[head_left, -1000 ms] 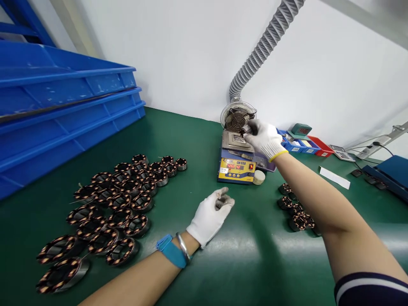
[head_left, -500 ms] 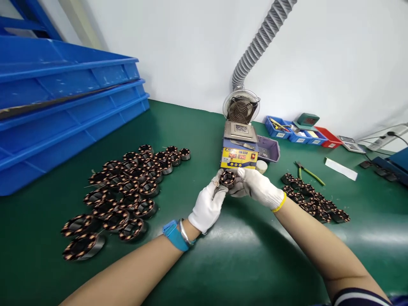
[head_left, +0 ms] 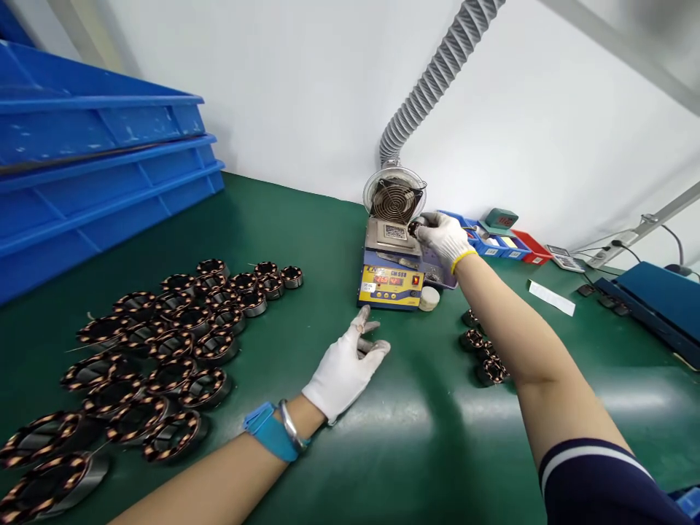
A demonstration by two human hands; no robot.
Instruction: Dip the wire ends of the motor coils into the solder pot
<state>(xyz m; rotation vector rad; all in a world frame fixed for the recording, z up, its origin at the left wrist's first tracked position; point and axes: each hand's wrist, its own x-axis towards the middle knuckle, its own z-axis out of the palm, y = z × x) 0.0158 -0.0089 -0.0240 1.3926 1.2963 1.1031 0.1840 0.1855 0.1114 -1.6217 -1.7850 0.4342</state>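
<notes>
My right hand (head_left: 444,237), in a white glove with a yellow cuff, grips a small motor stator (head_left: 414,227) with dark core and copper windings. It holds the stator beside the right edge of the metal top of a solder pot (head_left: 389,281), which has a yellow front panel with red digits. Below the pot's front, my gloved left hand (head_left: 345,368) hovers over the green table with fingers apart and nothing in them. A flat knife-like tool (head_left: 398,259) lies along the pot's front ledge.
Many stators (head_left: 191,321) stand in rows at left; a smaller group (head_left: 486,357) sits at right, partly behind my right arm. Blue crates (head_left: 109,168) are stacked at far left. A fume fan (head_left: 394,200) with grey hose stands behind the pot. A round whitish container (head_left: 429,298) is at its right.
My right hand has carried the stator up and away, from in front of the pot to its top right edge. My left hand has let go of it and moved lower. The view has shifted.
</notes>
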